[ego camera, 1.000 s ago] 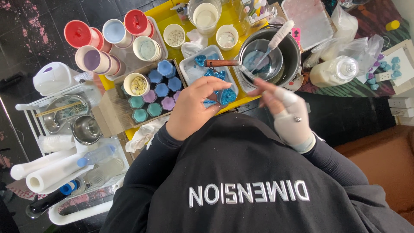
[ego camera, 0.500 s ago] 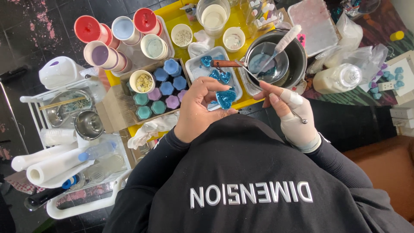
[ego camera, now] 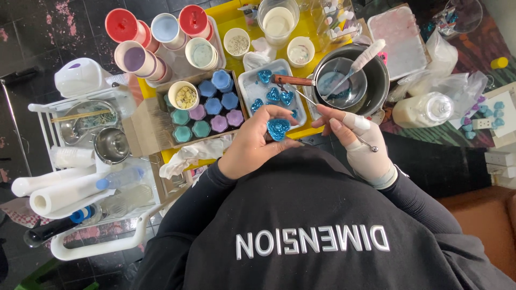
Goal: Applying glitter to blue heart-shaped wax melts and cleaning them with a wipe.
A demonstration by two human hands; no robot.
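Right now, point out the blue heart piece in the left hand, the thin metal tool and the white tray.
blue heart piece [ego camera: 278,129], head view, glittery top face.
thin metal tool [ego camera: 367,143], head view, lower shaft.
white tray [ego camera: 248,88], head view, left rim.

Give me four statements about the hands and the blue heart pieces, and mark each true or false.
1. The left hand holds a glittery blue heart. True.
2. The right hand is bare. False: it wears a light glove or wrap.
3. The right hand holds a thin metal tool. True.
4. The white tray of blue hearts sits on the floor. False: it rests on the yellow table.
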